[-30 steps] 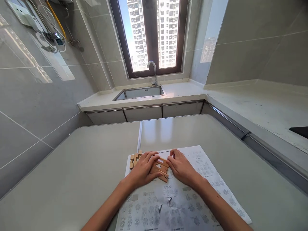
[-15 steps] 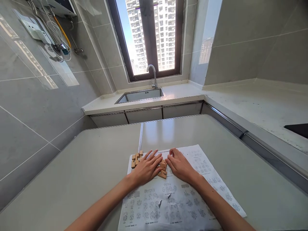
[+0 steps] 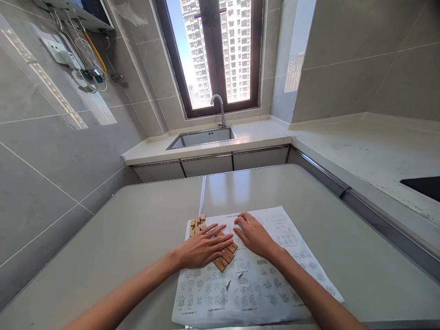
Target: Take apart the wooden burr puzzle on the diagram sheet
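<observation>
My left hand [image 3: 202, 247] lies flat, fingers spread, over several flat wooden puzzle pieces [image 3: 227, 255] marked with dark numerals. The pieces lie side by side at a slant, and the hand hides part of them. My right hand [image 3: 254, 233] rests on the printed paper sheet [image 3: 213, 316], just right of the pieces. Its fingers are loosely bent with a gap to the thumb, and nothing shows between them. Beyond my left hand, notched wooden blocks [image 3: 197, 223] stand grouped at the sheet's upper left corner.
The sheet lies on a pale table [image 3: 147, 211] with a seam. Past its far edge are a white counter [image 3: 261, 128], a sink [image 3: 206, 137] and a faucet [image 3: 222, 110] below a window. A black panel [image 3: 424, 187] sits on the right counter.
The numbered pieces under my left hand have turned clockwise and shifted slightly toward me, with more of them showing. My right hand's fingers have loosened and moved slightly left.
</observation>
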Motion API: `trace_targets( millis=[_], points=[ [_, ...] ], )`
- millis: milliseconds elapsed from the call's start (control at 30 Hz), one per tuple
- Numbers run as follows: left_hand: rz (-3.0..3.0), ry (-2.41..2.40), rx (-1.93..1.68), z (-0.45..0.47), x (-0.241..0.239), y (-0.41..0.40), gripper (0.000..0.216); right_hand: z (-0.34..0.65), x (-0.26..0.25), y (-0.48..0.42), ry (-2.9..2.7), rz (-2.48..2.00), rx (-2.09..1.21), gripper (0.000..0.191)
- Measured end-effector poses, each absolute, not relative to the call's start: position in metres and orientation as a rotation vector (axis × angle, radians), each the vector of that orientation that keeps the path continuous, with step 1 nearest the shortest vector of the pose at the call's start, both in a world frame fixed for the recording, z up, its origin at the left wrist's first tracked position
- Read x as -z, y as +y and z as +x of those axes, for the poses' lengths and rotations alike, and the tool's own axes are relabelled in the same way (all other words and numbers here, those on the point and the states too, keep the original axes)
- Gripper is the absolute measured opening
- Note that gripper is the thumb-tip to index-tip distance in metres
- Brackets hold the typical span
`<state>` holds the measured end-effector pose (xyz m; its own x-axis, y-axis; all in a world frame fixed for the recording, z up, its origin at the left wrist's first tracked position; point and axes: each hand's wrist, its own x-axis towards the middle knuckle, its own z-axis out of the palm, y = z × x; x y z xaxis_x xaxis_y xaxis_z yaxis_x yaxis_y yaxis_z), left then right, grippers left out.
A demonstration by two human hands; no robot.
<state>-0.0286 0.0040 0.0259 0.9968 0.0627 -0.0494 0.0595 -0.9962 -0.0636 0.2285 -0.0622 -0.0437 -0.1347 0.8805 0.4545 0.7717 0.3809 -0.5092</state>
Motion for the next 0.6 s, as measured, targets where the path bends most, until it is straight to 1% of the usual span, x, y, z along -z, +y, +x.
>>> trace_targets(
  millis=[333,433,600],
  points=[
    [-3.126,0.114,-0.194,-0.074,-0.048,0.016,0.069,0.228,0.031,-0.081,-2.075,-1.331,-0.234,0.016],
    [-3.079,-0.052,-0.123,-0.101,-0.050,0.013,0.067,0.235,0.029,-0.097,-2.124,-1.306,-0.265,0.021],
    [-2.922,-0.703,0.128,-0.152,-0.032,-0.001,0.067,0.251,0.042,-0.132,-2.066,-1.422,-0.174,0.031]
  ],
)
